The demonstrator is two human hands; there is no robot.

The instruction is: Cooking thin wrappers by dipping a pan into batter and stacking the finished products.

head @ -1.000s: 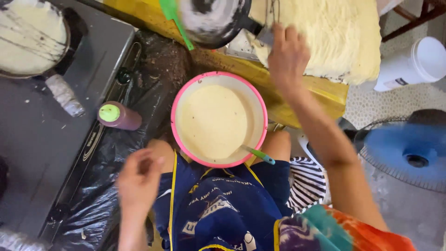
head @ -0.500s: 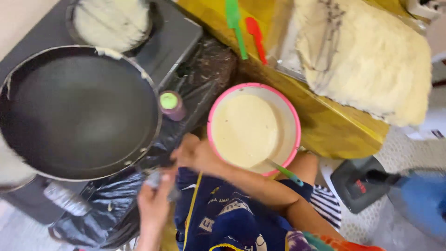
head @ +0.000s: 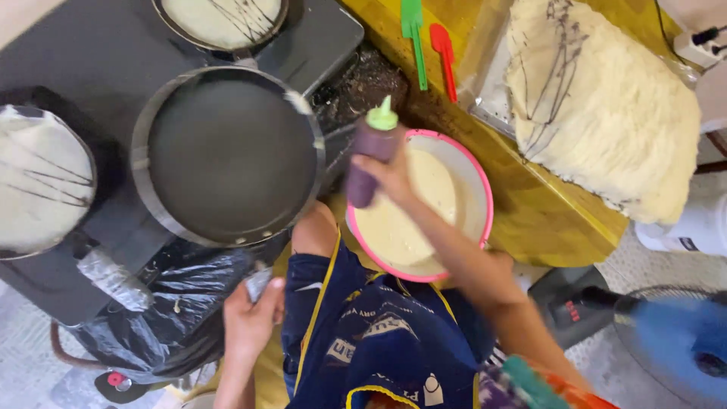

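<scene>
Over pink-rimmed batter bowl: purple squeeze bottle with green cap, upright, gripped by right hand, fingers closed round it. Beside bottle: empty black pan. Below pan: left hand curled loosely round pan handle. Beyond bowl: stacked crepes.

fan blurred, cut off right | pan handle hidden under left hand

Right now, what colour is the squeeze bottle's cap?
Light green, on the purple squeeze bottle in the right hand; head view.
</scene>
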